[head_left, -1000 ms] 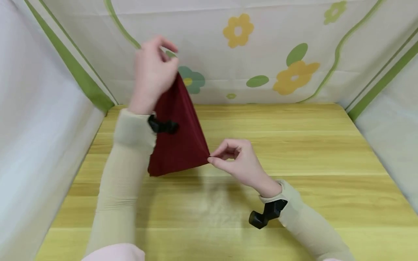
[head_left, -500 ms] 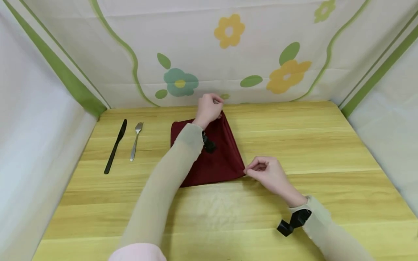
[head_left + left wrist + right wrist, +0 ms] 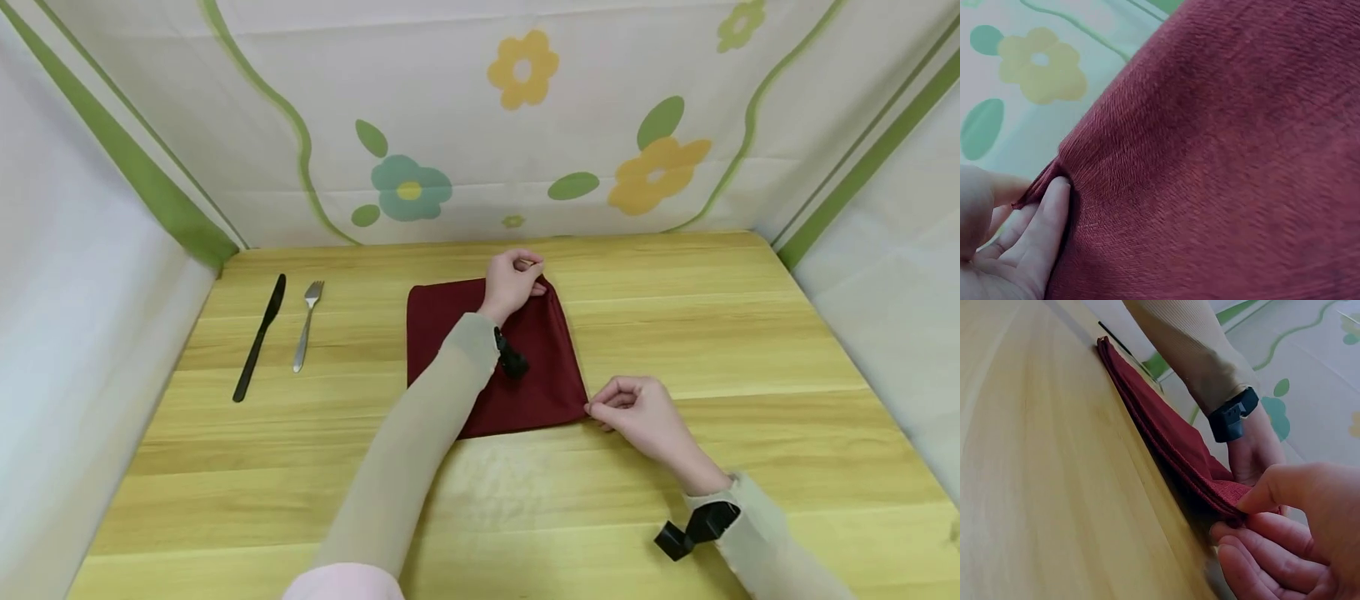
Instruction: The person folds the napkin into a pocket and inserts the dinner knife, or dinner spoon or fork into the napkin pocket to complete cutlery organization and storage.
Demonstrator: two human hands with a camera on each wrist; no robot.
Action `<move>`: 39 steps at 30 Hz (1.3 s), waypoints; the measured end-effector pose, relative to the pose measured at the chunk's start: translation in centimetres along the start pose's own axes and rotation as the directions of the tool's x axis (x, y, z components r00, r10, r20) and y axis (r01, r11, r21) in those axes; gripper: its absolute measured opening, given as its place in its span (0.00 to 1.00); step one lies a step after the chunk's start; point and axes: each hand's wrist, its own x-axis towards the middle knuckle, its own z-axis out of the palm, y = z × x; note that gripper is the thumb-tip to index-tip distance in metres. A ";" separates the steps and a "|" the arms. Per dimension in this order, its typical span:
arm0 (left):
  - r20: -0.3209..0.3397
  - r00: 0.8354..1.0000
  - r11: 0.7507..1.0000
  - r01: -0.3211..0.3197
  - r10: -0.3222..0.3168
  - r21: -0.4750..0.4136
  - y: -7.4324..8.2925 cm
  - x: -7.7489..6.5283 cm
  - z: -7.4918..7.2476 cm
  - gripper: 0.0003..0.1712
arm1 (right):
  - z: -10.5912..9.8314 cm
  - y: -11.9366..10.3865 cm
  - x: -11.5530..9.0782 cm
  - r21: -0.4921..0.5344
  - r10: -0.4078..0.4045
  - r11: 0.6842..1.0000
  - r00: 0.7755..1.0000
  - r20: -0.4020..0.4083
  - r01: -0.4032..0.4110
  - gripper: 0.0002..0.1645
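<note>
A dark red folded cloth napkin [image 3: 536,358] lies low over the wooden table, its layered edge showing in the right wrist view. My left hand [image 3: 512,282] reaches across it and pinches its far right corner; in the left wrist view, thumb and fingers hold that gathered corner of the napkin [image 3: 1210,175]. At the near right corner, my right hand [image 3: 637,414] pinches the fabric between thumb and fingertips. Part of the napkin's left side is hidden under my left forearm.
On the table's left side lie a black knife [image 3: 259,337] and a silver fork [image 3: 307,325], roughly side by side. White cloth walls stand around the table [image 3: 225,492], the back one [image 3: 465,92] printed with flowers.
The napkin has come down from a raised, slanted hang to near the tabletop and shifted right, both hands keeping their corners. The knife and fork have come into sight on the left.
</note>
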 end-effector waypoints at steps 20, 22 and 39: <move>0.280 0.960 0.963 -0.068 -0.008 0.261 -0.4 -1.2 0.7 0.22 | -1.4 0.2 0.4 -0.221 -0.114 0.971 0.989 -0.090 0.092 0.05; 0.331 0.944 0.944 -0.109 0.000 0.311 0.2 -1.2 0.0 0.22 | -1.5 0.0 0.8 -0.260 -0.174 0.954 0.982 -0.071 0.150 0.03; 0.257 0.966 0.794 -0.142 -0.018 0.591 0.8 -1.6 -17.0 0.19 | -4.0 -1.4 1.8 -0.363 -0.143 0.905 0.962 0.232 0.222 0.03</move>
